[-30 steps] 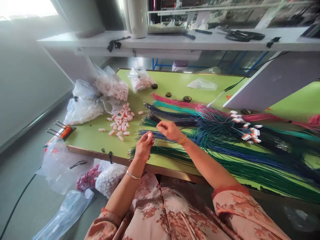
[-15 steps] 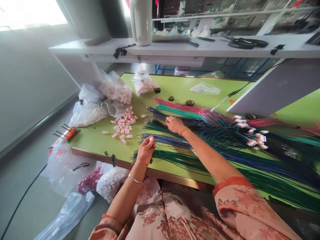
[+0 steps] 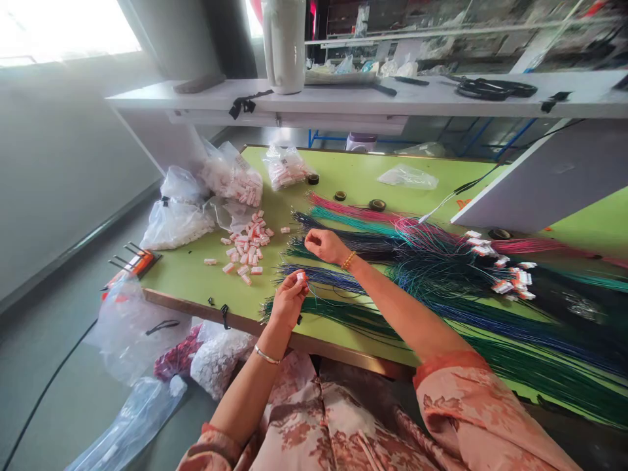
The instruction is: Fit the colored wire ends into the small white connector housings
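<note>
Between the thumb and fingers of my left hand (image 3: 287,304) is a small white-and-orange connector housing (image 3: 301,277), with thin wire trailing from it to the right. My right hand (image 3: 328,247) is over the ends of the black wires (image 3: 375,241), its thumb and fingertips pinched together. Whatever those fingertips hold, if anything, is too small to make out. Below the right hand run blue wires (image 3: 338,280), and green wires (image 3: 348,320) lie nearest the table's front edge. A loose pile of similar connector housings (image 3: 252,239) lies left of the wire ends.
Clear bags of connectors (image 3: 235,176) stand at the back left. Pink wires (image 3: 343,204) and teal wires (image 3: 338,217) lie farther back, near rolls of black tape (image 3: 377,205). Wired connectors (image 3: 513,280) rest at right. A white shelf (image 3: 333,101) spans the back.
My right hand has moved left along the black wires toward their tips. My left hand still holds the connector housing in nearly the same place. The whole view has shifted slightly.
</note>
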The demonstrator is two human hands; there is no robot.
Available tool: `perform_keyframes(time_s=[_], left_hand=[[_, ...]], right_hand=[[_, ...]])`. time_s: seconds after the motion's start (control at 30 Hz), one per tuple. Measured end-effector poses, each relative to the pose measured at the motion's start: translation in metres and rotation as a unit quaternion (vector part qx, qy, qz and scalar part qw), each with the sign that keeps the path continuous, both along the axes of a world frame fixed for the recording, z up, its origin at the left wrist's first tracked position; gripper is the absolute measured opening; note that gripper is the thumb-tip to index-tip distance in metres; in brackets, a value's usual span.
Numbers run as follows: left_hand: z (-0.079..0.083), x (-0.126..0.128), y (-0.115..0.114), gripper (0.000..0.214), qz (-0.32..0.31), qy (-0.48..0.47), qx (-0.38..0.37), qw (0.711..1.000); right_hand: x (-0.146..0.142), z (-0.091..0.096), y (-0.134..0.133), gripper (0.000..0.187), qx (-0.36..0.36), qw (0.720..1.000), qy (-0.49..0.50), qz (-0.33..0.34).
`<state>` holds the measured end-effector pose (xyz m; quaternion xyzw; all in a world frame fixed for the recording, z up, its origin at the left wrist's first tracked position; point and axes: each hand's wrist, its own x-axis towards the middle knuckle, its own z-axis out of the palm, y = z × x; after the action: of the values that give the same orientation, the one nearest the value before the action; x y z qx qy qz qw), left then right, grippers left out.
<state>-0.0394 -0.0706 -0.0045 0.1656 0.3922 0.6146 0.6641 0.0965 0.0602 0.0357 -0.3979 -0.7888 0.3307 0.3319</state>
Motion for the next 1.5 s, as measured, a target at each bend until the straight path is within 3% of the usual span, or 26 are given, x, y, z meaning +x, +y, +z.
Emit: perform_keyframes(time_s=[0.27,0.47,0.63,0.97,1.5], left_hand=[[0.014,0.004,0.005,0.031,-0.033,-0.007,0.006,0.999],[0.013,0.01,0.011,0.025,-0.05,-0.042,-0.005,0.998],[0.014,0.013,0.012,0.021,-0.044,-0.047,-0.006,0.998],[0.014,0.015,0.014,0.022,-0.058,-0.017,0.002,0.998],[0.016,0.026,0.015,0.032,-0.017,0.063,0.015,0.998]], right_hand=[[0.023,0.0,-0.057,0.018,-0.048,0.996,0.069,0.015],[0.03,-0.005,-0.079,0.008,0.043,0.998,0.036,-0.007],[0.031,-0.01,-0.083,0.005,0.118,0.993,-0.002,-0.021],[0.032,-0.016,-0.083,0.006,0.105,0.994,-0.007,-0.04],[0.034,-0.024,-0.083,0.016,0.087,0.996,-0.016,-0.024]])
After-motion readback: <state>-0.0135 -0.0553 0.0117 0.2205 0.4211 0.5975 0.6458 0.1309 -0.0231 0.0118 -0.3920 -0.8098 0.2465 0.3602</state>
